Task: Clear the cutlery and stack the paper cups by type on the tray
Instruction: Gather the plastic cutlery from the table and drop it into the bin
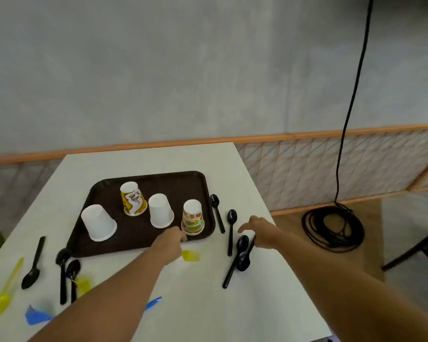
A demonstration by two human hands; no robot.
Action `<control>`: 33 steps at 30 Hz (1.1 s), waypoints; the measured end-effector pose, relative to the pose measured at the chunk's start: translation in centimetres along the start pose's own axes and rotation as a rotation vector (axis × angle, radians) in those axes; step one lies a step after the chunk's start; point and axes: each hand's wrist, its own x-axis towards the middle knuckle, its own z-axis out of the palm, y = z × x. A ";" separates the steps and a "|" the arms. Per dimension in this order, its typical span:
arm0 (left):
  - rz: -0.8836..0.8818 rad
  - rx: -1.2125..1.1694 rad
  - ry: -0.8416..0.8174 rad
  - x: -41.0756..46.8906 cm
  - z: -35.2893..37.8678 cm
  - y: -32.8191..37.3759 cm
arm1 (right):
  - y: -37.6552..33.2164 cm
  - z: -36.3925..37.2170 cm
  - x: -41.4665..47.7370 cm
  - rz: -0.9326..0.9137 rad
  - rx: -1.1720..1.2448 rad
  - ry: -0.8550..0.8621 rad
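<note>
Four inverted paper cups (160, 210) on tray (139, 233), seemingly sorted. Left grip (173, 239) at tray's near rim, right grip (260, 230) over black spoons (232, 215) beside it, likely collecting; both clasps indiscernible.

Both bare forearms stretch forward from the lower edge of view, converging slightly. The left hand (172, 239) is knuckles-up, its fingers curled under, and whether they grip anything cannot be seen. The right hand (262, 230) is held palm-down, wrist bent leftward, its fingers loosely extended and slightly spread.
</note>
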 end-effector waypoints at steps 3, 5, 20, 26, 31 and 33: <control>-0.022 0.141 0.031 -0.1 1.4 0.1 | 0.3 1.2 0.1 -0.073 -0.068 -0.040; -0.022 0.183 0.076 -0.1 2.3 0.1 | 0.3 2.1 0.2 -0.132 -0.105 -0.048; -0.153 0.169 0.197 -1.4 5.7 -0.6 | 1.7 5.0 1.6 -0.287 -0.187 0.004; -0.157 0.152 0.207 -2.0 6.1 0.5 | 2.0 5.7 1.7 -0.321 -0.259 0.077; -0.119 0.058 0.295 -2.5 6.3 1.6 | 1.9 6.5 1.6 -0.328 -0.284 0.112; -0.105 -0.020 0.351 -2.9 6.0 2.2 | 1.8 6.8 1.5 -0.324 -0.292 0.127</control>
